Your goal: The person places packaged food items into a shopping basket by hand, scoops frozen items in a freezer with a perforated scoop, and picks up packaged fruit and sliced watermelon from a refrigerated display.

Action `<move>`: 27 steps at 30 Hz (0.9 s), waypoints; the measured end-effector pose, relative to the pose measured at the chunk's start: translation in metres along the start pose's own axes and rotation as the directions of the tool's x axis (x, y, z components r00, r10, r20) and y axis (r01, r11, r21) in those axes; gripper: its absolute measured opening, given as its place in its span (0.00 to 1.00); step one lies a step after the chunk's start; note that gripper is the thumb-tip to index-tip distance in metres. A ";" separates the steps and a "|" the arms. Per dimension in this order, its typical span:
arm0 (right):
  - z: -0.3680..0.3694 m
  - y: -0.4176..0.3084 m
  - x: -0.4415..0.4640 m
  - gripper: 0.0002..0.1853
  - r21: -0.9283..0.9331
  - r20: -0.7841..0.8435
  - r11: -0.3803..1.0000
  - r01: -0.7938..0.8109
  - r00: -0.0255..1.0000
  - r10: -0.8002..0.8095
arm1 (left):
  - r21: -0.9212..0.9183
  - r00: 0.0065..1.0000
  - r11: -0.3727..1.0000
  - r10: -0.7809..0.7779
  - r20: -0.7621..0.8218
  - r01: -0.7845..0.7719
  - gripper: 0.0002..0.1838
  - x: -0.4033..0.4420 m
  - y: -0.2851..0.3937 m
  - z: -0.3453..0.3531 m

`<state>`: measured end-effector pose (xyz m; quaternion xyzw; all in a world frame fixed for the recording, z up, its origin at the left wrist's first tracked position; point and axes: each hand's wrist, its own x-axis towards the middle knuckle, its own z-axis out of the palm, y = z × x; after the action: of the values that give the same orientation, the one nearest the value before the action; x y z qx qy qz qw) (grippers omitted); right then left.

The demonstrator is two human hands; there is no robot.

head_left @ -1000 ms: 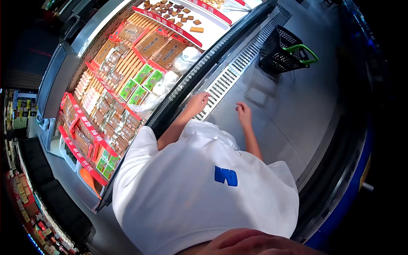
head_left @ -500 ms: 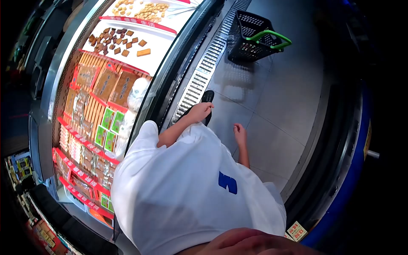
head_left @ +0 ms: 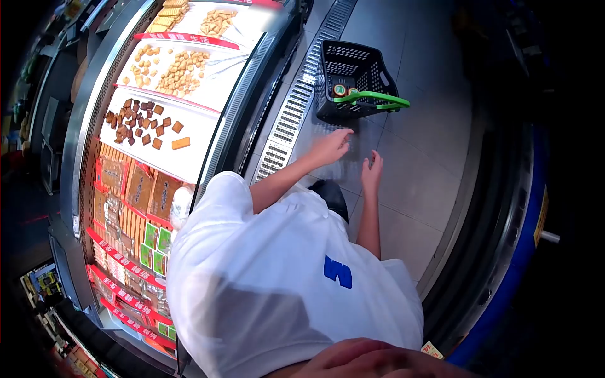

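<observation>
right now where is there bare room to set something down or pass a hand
Bare floor tiles lie between the basket and the dark base on the right. The white tray of brown pieces looks bare toward the case edge. Crowded: the packets beside that tray.

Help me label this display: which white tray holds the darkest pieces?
The tray beside the packaged slabs; its pieces are mostly brown, the other trays' pale.

The lone head view looks steeply down and forward from above the white shirt point(head_left: 277, 271), which is closest and fills the lower middle. The display case's near edge point(head_left: 222, 135) slants along the left; the floor point(head_left: 428, 151) and basket point(head_left: 346, 111) lie farther off, ahead.
</observation>
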<state>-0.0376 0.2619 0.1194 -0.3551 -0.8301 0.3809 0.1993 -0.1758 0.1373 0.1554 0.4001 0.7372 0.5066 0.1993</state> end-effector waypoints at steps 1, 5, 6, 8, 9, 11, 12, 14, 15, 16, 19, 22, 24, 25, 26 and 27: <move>-0.003 -0.002 0.014 0.19 0.002 0.004 1.000 -0.003 1.000 0.003 | 0.034 0.999 0.999 0.033 -0.030 -0.032 0.22 0.013 0.004 0.004; -0.018 -0.012 0.081 0.26 -0.251 -0.122 0.955 0.158 0.974 -0.193 | 0.126 0.989 0.983 0.140 -0.046 -0.134 0.27 0.067 0.011 0.016; -0.024 -0.013 0.103 0.28 -0.355 -0.159 0.914 0.195 0.951 -0.265 | 0.134 0.990 0.983 0.134 -0.054 -0.126 0.27 0.082 0.013 0.018; -0.032 -0.011 0.148 0.28 -0.417 -0.134 0.877 0.238 0.938 -0.318 | 0.332 0.973 0.924 0.223 -0.062 -0.191 0.30 0.117 0.018 0.021; -0.034 -0.009 0.171 0.28 -0.485 -0.113 0.832 0.269 0.924 -0.365 | 0.384 0.973 0.900 0.231 -0.024 -0.204 0.33 0.134 0.014 0.025; -0.038 0.009 0.212 0.28 -0.471 0.062 0.798 0.375 0.917 -0.394 | 0.499 0.983 0.851 0.186 0.006 -0.164 0.34 0.166 0.009 0.039; -0.034 0.019 0.233 0.27 -0.446 0.230 0.765 0.464 0.886 -0.404 | 0.601 0.990 0.788 0.134 0.043 -0.133 0.34 0.181 0.003 0.045; -0.019 0.042 0.260 0.22 -0.412 0.445 0.743 0.527 0.828 -0.341 | 0.681 0.989 0.720 0.145 0.038 -0.131 0.31 0.204 -0.027 0.066; -0.015 0.043 0.268 0.21 -0.416 0.538 0.727 0.546 0.793 -0.287 | 0.654 0.991 0.755 -0.051 0.124 -0.043 0.26 0.215 -0.041 0.075; -0.004 0.049 0.277 0.20 -0.380 0.559 0.709 0.595 0.758 -0.337 | 0.630 0.947 0.774 -0.241 0.213 0.055 0.23 0.228 -0.045 0.079; 0.007 0.049 0.299 0.17 -0.349 0.696 0.739 0.576 0.688 -0.208 | 0.723 0.832 0.673 -0.485 0.269 0.158 0.16 0.254 -0.055 0.084; 0.013 0.043 0.320 0.14 -0.352 0.803 0.750 0.560 0.592 -0.065 | 0.709 0.914 0.701 -0.334 0.229 0.079 0.14 0.257 -0.047 0.073; 0.016 0.040 0.329 0.13 -0.339 0.846 0.752 0.565 0.533 -0.019 | 0.715 0.907 0.693 -0.357 0.224 0.096 0.13 0.263 -0.055 0.072; 0.018 0.039 0.336 0.13 -0.298 0.891 0.786 0.541 0.454 0.025 | 0.703 0.916 0.707 -0.328 0.232 0.075 0.12 0.265 -0.057 0.070; 0.019 0.037 0.347 0.14 -0.259 0.928 0.815 0.518 0.369 0.060 | 0.692 0.927 0.720 -0.297 0.231 0.058 0.12 0.267 -0.060 0.067; 0.019 0.032 0.357 0.14 -0.266 0.928 0.808 0.525 0.367 0.067 | 0.690 0.930 0.721 -0.288 0.229 0.054 0.12 0.270 -0.060 0.063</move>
<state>-0.2735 0.5322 0.1042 -0.0028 -0.9122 0.2346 -0.3360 -0.3169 0.3779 0.1058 0.4508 0.8615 0.1128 0.2045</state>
